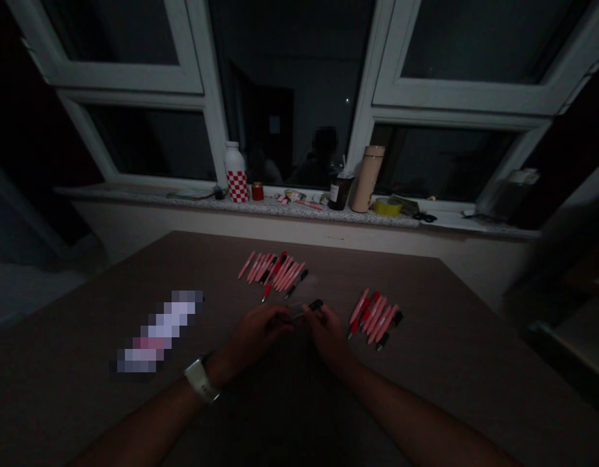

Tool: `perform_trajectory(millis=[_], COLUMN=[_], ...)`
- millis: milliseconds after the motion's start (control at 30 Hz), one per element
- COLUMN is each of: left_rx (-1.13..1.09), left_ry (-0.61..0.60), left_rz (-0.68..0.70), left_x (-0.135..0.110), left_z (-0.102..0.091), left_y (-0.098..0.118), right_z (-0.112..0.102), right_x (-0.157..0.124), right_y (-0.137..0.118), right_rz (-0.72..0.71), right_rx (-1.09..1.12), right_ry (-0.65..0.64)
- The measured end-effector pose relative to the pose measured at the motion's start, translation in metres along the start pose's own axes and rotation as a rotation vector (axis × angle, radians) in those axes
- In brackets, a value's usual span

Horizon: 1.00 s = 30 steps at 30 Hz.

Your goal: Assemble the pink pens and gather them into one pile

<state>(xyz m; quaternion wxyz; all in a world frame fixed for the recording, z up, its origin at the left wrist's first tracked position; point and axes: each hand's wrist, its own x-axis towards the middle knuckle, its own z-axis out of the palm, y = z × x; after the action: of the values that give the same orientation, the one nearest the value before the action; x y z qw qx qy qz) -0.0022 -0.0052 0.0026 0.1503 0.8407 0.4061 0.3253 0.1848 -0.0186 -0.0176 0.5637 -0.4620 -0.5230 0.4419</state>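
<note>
White and lilac blocks blur an item at the left of the brown surface, leaving its identity hidden. Next, the left hand curls into a narrow grip at the pale end of a dark-ended pen; the dim light leaves unclear whether its fingertips close on it. Beyond that hand lies a loose row of pens, mostly pink, with some red and black among them. Between the hands is the dark-ended pen, which the right hand pinches in a closed grip. Farther right lies a smaller group of pens, again mostly pink. With two separate lots and one pen in hand, the work looks partway through; which lot is finished and which remains, I cannot tell.
</note>
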Motion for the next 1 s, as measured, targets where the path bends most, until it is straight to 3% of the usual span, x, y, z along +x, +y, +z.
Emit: perform_trajectory(millis=[333, 667, 1000], left_rx=[0.001, 0.094, 0.095], left_ry=[-0.015, -0.091, 0.011], left_rz=[-0.009, 0.085, 0.001], left_x=[-0.002, 0.0003, 0.0017], left_z=[-0.0003, -0.0055, -0.0016], left_y=[-0.0068, -0.0014, -0.0017], right_z=[0.0003, -0.0008, -0.0031], right_x=[-0.0051, -0.0016, 0.0024], right_y=[-0.0032, -0.0053, 0.0006], right_rz=[0.047, 0.156, 0.16], right_rx=[0.091, 0.18, 0.294], right_ry=[-0.111, -0.187, -0.094])
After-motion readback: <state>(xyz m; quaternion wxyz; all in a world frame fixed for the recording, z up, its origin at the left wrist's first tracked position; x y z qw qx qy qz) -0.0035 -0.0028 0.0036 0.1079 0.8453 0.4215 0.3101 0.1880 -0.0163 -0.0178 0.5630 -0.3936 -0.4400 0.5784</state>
